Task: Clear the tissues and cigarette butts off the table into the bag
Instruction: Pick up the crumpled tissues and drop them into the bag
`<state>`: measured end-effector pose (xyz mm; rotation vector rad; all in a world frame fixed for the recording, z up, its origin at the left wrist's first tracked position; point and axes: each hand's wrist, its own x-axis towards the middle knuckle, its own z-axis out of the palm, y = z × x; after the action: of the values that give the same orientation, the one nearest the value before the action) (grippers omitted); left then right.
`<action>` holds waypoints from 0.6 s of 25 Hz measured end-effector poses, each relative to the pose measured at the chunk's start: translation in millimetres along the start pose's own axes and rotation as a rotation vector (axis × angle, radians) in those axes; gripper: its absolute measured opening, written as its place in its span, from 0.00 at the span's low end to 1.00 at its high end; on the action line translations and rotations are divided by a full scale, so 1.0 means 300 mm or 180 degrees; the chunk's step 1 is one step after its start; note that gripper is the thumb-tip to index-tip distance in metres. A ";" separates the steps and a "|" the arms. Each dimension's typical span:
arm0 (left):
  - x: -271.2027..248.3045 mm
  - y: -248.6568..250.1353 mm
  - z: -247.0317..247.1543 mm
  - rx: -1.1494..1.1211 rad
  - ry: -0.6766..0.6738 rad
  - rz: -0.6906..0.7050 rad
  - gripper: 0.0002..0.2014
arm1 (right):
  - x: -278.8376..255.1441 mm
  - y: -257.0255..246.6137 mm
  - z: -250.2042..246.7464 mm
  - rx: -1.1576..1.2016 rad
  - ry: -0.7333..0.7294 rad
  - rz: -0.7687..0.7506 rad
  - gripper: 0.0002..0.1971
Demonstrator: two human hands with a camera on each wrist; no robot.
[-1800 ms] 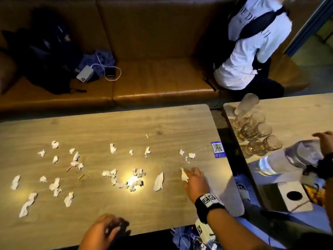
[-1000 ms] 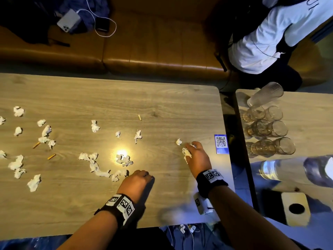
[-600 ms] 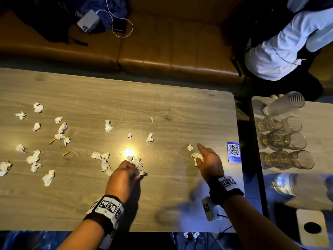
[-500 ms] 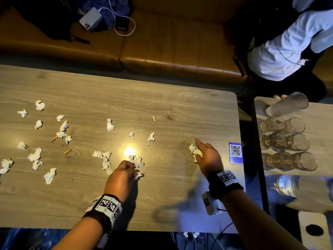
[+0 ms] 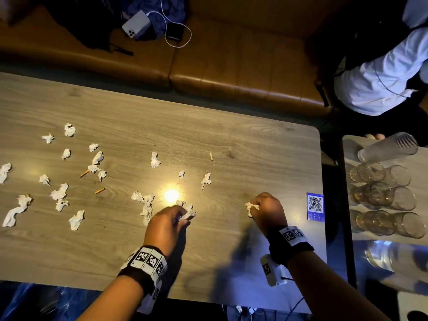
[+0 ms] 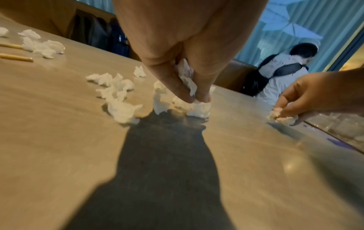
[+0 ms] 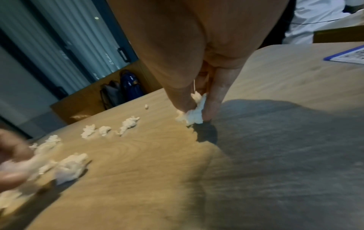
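Note:
Several crumpled white tissues lie scattered over the wooden table, mostly on its left half, with a few cigarette butts among them and one butt further back. My left hand pinches tissue scraps near the table's middle, its fingertips down on more tissue. My right hand grips a wad of tissues near the right end. The bag cannot be made out for sure.
A blue QR card lies at the table's right edge. A second table to the right holds several glasses. A brown sofa behind carries a phone and cable. A person in white sits at the back right.
My right hand has gathered the small tissues by the QR card and curled round them. My left hand came onto the table and took hold of tissues near the bright light spot.

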<state>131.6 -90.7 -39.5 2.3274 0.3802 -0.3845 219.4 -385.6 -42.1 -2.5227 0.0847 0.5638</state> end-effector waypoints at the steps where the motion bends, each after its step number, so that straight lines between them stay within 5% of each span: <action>1: 0.023 0.010 -0.004 -0.0039 0.0062 0.0068 0.13 | -0.003 -0.031 0.012 -0.0012 0.0003 -0.0145 0.02; 8: 0.092 0.024 0.022 0.0465 -0.0185 0.0344 0.22 | 0.106 -0.306 0.109 -0.0766 -0.0551 -0.1001 0.11; 15: 0.045 0.023 0.025 0.0758 0.0146 0.0382 0.36 | 0.165 -0.395 0.172 -0.1141 -0.0896 -0.1119 0.16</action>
<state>145.2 -98.7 -45.6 2.5802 0.2248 -0.3334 265.6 -255.3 -42.4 -2.6739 -0.6002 0.8368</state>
